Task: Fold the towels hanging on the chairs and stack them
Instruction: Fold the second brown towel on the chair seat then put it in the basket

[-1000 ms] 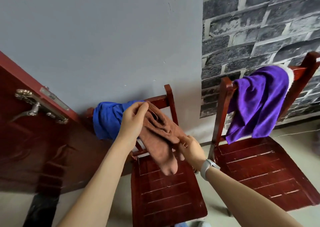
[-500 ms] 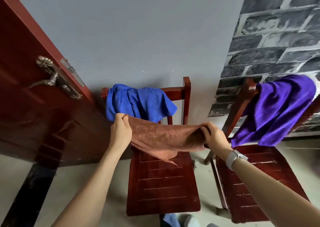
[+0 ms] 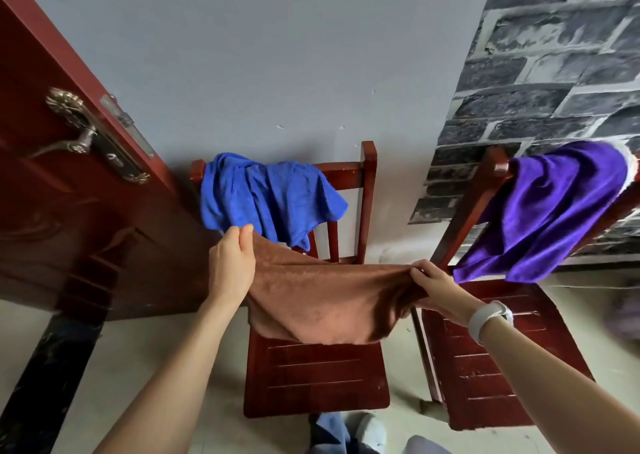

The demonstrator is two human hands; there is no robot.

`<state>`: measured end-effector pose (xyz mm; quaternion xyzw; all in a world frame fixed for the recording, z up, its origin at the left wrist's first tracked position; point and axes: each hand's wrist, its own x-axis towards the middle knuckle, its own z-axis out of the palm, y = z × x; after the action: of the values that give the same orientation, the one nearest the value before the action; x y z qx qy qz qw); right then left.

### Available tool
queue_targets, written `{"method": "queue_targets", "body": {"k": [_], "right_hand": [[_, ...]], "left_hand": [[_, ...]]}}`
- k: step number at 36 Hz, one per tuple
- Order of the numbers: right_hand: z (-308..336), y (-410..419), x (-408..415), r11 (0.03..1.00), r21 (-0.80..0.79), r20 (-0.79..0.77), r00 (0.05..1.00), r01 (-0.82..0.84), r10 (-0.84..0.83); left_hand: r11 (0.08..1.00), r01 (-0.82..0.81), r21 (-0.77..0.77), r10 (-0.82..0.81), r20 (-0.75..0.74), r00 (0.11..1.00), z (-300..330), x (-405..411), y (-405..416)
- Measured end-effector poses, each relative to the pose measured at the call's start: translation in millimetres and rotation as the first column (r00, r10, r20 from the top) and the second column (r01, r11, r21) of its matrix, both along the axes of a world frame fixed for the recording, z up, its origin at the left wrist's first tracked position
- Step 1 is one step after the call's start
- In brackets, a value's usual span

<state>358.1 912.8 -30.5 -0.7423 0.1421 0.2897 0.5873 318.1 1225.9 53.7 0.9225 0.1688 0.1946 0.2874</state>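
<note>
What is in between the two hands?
The brown towel stretches between the left hand and the right hand, each pinching an end above the chair seat, as the head view shows.

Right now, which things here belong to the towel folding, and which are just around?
Job:
brown towel, held by left hand and right hand
blue towel on middle chair
purple towel on right chair

Just around:
door
door handle
brick wallpaper

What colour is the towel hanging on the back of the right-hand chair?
Purple. The towel shows clearly in the head view, draped over the chair by the brick-patterned wall.
</note>
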Motion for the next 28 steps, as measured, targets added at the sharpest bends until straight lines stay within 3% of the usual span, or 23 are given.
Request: {"method": "queue_targets", "body": {"k": [3,8,11,13,17,20,22,25,28], "right_hand": [[-3,3,-2,0.967,0.193,-0.030,0.986,0.164,-0.161],[-2,8,3,0.894,0.301,-0.069,0.943,0.332,-0.326],[-2,7,11,0.778,0.408,-0.173,0.877,0.478,-0.448],[-4,2,14,0.784,0.378,-0.173,0.870,0.492,-0.462],[-17,-12,18,0.938,0.056,-0.147,0.932,0.342,-0.331],[-17,-21,15,0.978,-0.164,-0.189,0.969,0.131,-0.162],[-16,-24,10,0.985,-0.173,-0.275,0.961,-0.011,-0.037],[-12,-27,-2,0.993,-0.060,-0.413,0.908,-0.099,0.065],[-13,-28,-8,0.979,-0.126,-0.367,0.925,-0.157,0.101]], "left_hand": [[0.997,0.000,-0.071,0.000,-0.011,1.000,-1,0,1],[0.964,0.004,-0.266,-0.021,-0.063,0.998,1,0,5],[0.921,0.000,-0.390,-0.031,-0.074,0.997,1,0,8],[0.893,0.005,-0.451,-0.044,-0.077,0.996,-1,1,9],[0.907,0.022,-0.421,-0.069,-0.097,0.993,-3,2,10],[0.937,-0.002,-0.349,-0.039,-0.109,0.993,-9,3,14],[0.956,-0.021,-0.292,-0.011,-0.109,0.994,-14,4,17],[0.973,-0.017,-0.229,-0.009,-0.111,0.994,-18,4,18],[0.987,0.015,-0.162,-0.041,-0.155,0.987,-23,4,17]]}}
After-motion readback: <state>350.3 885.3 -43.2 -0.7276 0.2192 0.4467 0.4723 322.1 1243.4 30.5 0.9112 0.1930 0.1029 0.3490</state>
